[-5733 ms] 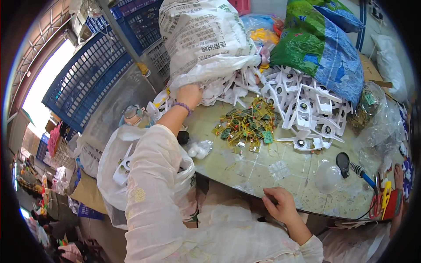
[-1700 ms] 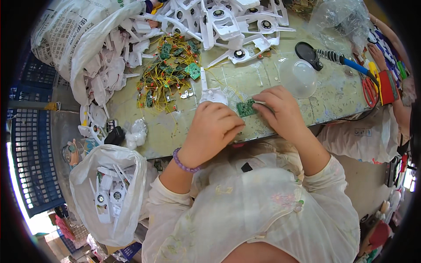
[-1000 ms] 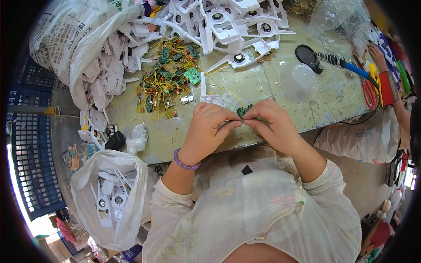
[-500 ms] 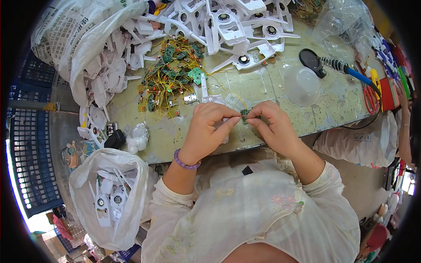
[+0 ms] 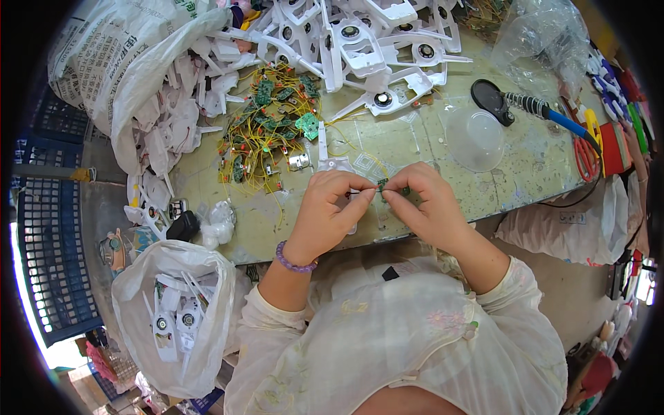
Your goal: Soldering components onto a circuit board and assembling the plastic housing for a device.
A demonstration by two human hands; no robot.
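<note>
My right hand [image 5: 427,204] pinches a small green circuit board [image 5: 382,184] between thumb and fingertips above the table's near edge. Most of the board is hidden by the fingers. Opposite it, my left hand [image 5: 332,207] has thumb and forefinger pressed together, nearly meeting the right fingertips at the board; what is between them is too small to make out. A thin yellow wire [image 5: 377,163] runs up from the board. Just beyond my left hand lies a white plastic housing [image 5: 335,163], partly covered by that hand.
A tangle of green boards with yellow wires [image 5: 270,131] lies to the left. White plastic housings with round speakers [image 5: 360,52] are heaped behind. At right are a frosted round bowl [image 5: 476,138] and a soldering iron [image 5: 564,121]. A white bag [image 5: 221,318] of housings stands lower left.
The board has turned and now sits more inside my right fingers. My left fingertips have shifted slightly left, with a small dark-red bit showing beneath them.
</note>
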